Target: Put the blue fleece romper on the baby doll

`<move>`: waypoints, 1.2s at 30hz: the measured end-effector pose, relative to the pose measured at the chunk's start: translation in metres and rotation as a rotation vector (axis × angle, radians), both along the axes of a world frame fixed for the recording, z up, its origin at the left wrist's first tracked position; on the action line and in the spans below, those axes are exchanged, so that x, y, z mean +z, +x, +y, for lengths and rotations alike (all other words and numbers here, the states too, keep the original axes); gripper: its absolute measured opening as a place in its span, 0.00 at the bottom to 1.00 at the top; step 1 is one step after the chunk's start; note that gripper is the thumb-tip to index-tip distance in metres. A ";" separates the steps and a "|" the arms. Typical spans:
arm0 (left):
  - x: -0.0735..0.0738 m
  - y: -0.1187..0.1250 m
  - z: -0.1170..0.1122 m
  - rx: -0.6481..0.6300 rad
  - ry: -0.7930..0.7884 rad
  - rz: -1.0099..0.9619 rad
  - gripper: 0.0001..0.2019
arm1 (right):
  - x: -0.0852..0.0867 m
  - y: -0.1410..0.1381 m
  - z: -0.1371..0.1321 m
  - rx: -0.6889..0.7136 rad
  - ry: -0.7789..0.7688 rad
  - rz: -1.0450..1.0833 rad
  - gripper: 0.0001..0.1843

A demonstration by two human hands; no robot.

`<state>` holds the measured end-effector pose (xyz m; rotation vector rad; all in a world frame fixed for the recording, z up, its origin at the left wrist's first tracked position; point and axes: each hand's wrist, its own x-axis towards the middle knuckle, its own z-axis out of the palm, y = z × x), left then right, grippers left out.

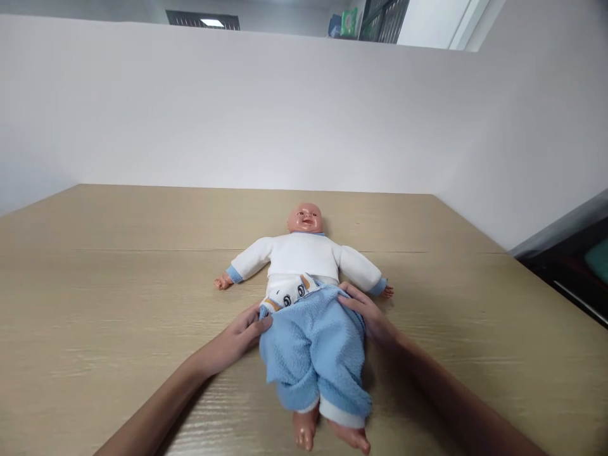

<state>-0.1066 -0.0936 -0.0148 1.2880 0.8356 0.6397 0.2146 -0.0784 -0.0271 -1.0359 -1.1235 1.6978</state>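
A baby doll (304, 218) lies on its back, head toward the far wall and bare feet toward me. It wears a white top (304, 256) with blue cuffs and fluffy blue pants (311, 335) with white hems. A white flap with an embroidered animal face (289, 294) shows above the waistband, tilted. My left hand (249, 324) grips the waistband at the left side, thumb on the cloth. At the right side, my right hand (363, 307) rests against the waistband with its fingers over the edge; whether it pinches the fabric is unclear.
The doll lies on a light wooden table (118, 304) with a seam running across it. White walls (266, 114) stand behind and to the right. A dark object (565, 259) is beyond the table's right edge. A green package (349, 22) shows above the far wall.
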 end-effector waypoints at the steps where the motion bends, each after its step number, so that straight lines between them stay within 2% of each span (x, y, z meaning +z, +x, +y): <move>1: -0.002 0.000 -0.001 0.009 -0.022 -0.010 0.23 | 0.002 0.002 0.000 0.020 -0.002 -0.011 0.22; 3: -0.001 -0.001 -0.001 0.033 -0.052 -0.022 0.24 | 0.009 0.007 0.001 0.071 0.038 -0.065 0.23; 6: 0.019 -0.003 0.006 0.119 -0.007 0.035 0.25 | 0.028 0.015 0.008 0.170 0.191 -0.215 0.21; 10: 0.052 -0.001 0.036 0.213 0.211 0.134 0.21 | 0.057 0.015 0.032 0.188 0.321 -0.308 0.16; 12: 0.059 0.006 0.056 0.253 0.275 0.106 0.20 | 0.062 0.009 0.050 0.135 0.356 -0.292 0.14; 15: 0.050 0.015 0.082 0.327 0.364 0.120 0.22 | 0.049 -0.003 0.075 -0.012 0.372 -0.317 0.13; 19: 0.019 0.013 0.094 0.399 0.475 0.313 0.22 | 0.010 -0.006 0.082 -0.172 0.350 -0.366 0.14; 21: 0.004 0.007 0.092 0.381 0.445 0.281 0.22 | -0.005 -0.005 0.074 -0.196 0.336 -0.346 0.16; 24: -0.012 0.000 0.087 0.277 0.255 0.072 0.22 | -0.014 -0.005 0.060 -0.171 0.307 -0.275 0.20; 27: -0.018 0.002 0.084 0.250 0.077 -0.142 0.26 | -0.013 -0.011 0.053 -0.148 0.207 -0.118 0.25; 29: -0.016 0.007 0.083 0.248 0.030 -0.204 0.28 | -0.012 -0.016 0.052 -0.156 0.106 0.027 0.26; 31: -0.014 0.008 0.083 0.219 0.055 -0.155 0.27 | -0.014 -0.016 0.054 -0.163 0.062 0.099 0.26; 33: -0.012 0.002 0.083 0.198 0.130 -0.030 0.25 | -0.019 -0.010 0.058 -0.136 0.109 0.050 0.25; 36: -0.013 -0.017 0.086 0.157 0.282 0.157 0.21 | -0.023 0.012 0.065 -0.010 0.186 -0.068 0.21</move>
